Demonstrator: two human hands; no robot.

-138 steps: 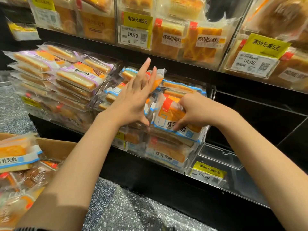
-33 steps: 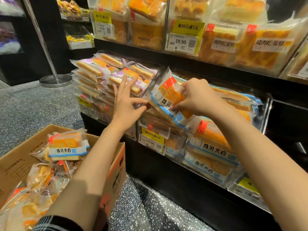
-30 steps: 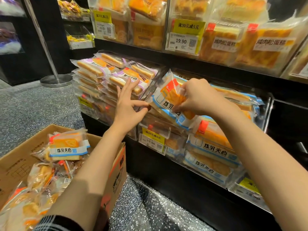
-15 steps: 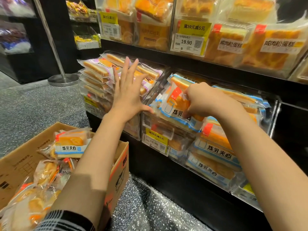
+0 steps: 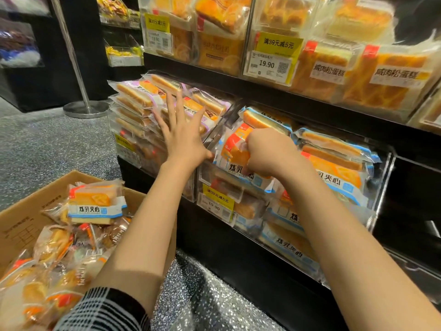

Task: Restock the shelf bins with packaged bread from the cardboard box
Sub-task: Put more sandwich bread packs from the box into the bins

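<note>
cardboard box [image 5: 16,218] at lower left, full of packaged bread, one blue-banded pack [image 5: 95,206] on top. left hand [image 5: 183,139] flat, fingers spread, against the purple-trimmed packs [image 5: 138,96]. right hand [image 5: 267,156] clenched around a blue-banded bread pack [image 5: 235,151] at the clear shelf bin [image 5: 381,185].

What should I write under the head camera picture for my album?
Right hand grips a blue-banded bread pack at the shelf bin; left hand spreads open beside it.

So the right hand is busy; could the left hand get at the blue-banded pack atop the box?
Probably yes: the left hand is open, and the blue-banded pack lies uncovered beside that forearm.
</note>
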